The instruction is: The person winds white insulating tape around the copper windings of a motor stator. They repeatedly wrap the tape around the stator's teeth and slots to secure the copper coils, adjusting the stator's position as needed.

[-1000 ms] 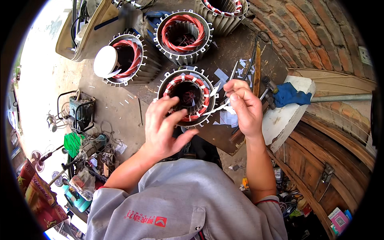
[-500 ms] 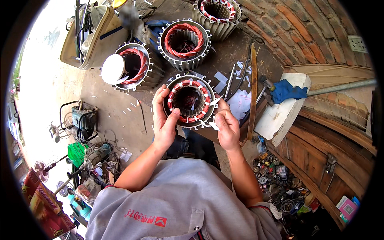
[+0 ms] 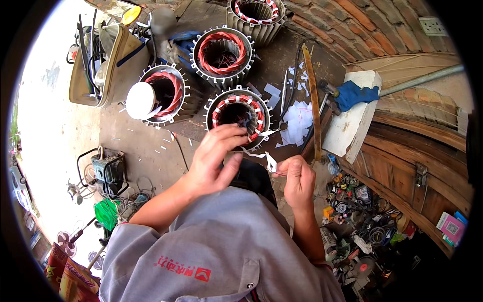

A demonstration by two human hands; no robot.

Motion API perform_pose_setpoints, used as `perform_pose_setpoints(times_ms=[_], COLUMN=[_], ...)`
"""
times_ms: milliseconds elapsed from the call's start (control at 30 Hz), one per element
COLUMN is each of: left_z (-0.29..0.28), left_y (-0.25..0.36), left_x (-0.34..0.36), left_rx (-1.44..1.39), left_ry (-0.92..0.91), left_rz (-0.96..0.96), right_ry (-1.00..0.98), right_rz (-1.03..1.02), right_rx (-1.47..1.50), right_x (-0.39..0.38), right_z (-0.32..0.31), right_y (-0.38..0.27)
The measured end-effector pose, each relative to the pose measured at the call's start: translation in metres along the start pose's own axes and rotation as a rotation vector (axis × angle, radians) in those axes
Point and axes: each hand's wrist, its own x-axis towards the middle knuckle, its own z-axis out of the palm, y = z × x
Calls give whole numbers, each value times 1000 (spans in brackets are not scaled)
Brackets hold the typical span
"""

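A finned motor stator [image 3: 210,116] stands near me, its red winding ring [image 3: 256,108] bound with white ties. My left hand [image 3: 216,158] is open, fingertips spread over the near-left part of its ring and opening, partly hiding them. A loose white tape [image 3: 261,156] runs from the ring's lower right toward my right hand [image 3: 297,178], which is pinched on its end beside and below the stator. Whether something thin is also between those fingertips I cannot tell.
Three other stators [image 3: 196,100] stand behind and left, one holding a white roll [image 3: 138,100]. A crate [image 3: 105,85] sits left. Right are paper scraps [image 3: 297,123], thin tools [image 3: 283,93], a wooden strip [image 3: 314,100], a hammer with blue cloth [image 3: 354,95] on a white block [image 3: 347,141].
Both hands gripped the stator's sides half a second ago. Now my left fingers spread over its top, and my right hand has moved down and right with the tape.
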Motion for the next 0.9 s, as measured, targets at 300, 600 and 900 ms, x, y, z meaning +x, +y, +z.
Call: perform_pose_setpoints(times_ms=[300,600,900], left_z=[9,8,21], left_y=[32,45,39], left_x=[8,1,-28], left_rx=[-100,-163,-89], left_ry=[-181,-74,-67], left_rz=[22,205,217], right_ry=[-205,142,-122], right_rz=[-97,-110,200], right_rx=[87,266,1247], right_x=[-38,-38,-33], right_z=[-25,2,34], right_y=[-75,-52,-17])
